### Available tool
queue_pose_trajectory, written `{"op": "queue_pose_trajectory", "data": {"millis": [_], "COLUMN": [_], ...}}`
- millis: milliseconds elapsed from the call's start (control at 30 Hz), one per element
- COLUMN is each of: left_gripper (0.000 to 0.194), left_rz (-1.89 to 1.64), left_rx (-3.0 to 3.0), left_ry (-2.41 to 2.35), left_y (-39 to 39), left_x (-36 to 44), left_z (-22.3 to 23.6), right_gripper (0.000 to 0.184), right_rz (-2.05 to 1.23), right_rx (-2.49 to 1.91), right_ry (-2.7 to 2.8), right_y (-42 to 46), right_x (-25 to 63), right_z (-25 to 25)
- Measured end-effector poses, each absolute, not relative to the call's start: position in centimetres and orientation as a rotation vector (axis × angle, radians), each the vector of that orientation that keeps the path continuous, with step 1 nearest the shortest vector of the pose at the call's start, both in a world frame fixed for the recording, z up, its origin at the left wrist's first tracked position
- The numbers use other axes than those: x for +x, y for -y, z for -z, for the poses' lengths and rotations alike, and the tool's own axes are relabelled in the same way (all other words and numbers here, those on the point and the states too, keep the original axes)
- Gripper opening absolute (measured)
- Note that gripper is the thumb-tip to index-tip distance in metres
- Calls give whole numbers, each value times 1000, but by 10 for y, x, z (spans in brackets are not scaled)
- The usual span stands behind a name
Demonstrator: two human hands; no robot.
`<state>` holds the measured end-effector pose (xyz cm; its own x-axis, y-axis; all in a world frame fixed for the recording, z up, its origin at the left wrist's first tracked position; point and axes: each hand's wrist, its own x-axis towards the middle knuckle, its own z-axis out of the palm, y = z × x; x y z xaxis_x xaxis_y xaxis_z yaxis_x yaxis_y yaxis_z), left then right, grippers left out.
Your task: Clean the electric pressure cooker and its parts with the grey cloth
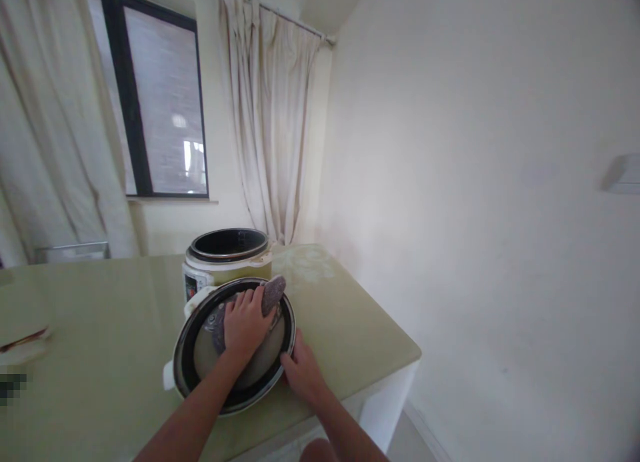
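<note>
A round cooker lid lies upside down on the green table, in front of the open cooker pot. My left hand is closed on a grey cloth and presses it against the lid's inner plate. At the lid's right rim my right hand rests with its fingers curled against the edge, steadying it.
The table's right edge drops off close to a bare wall. Behind the cooker are a window and pale curtains. A light-coloured object lies at the table's left edge.
</note>
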<state>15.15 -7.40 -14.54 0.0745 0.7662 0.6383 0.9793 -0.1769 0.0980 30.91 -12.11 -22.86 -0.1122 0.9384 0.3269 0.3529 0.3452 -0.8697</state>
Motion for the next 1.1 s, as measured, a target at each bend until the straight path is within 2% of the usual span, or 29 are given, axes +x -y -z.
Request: {"op": "queue_pose_trajectory", "data": {"millis": [100,200,333,533,600,733,800,933,1100], "left_gripper": [40,34,28,40,47,41,42,44,40], "left_rz": [749,616,477,409,479,765,818,775,627], "left_rx": [-2318,-2638,-2787,-2788,-2602,-2014,-1917,-2053,-2556], "left_ry": [1563,1399,1427,1330,1344,1633,1678,1573,1335], "left_y": [83,97,114,108,97,75,69,69,85], "left_x": [152,135,102,72,73,100,120,145,136], "left_z": [153,160,162,165,165,158,154,152,159], "right_gripper": [52,41,30,39,42,39,41,45,46], "right_rz": [-814,-875,-865,-836,-815,-802,-794,-779,-811], "right_rx": [-1155,-1157,-1137,-1180,-1201,-1249,-1240,-1209,-1177], "right_ry": [1618,1564,1568,1640,1645,1646,1630,1604,1535], "right_y": [120,120,123,123,122,121,120,119,116], "right_x": [310,311,311,310,309,308,308,308,309], "right_z": [230,230,228,229,230,231,231,233,236]}}
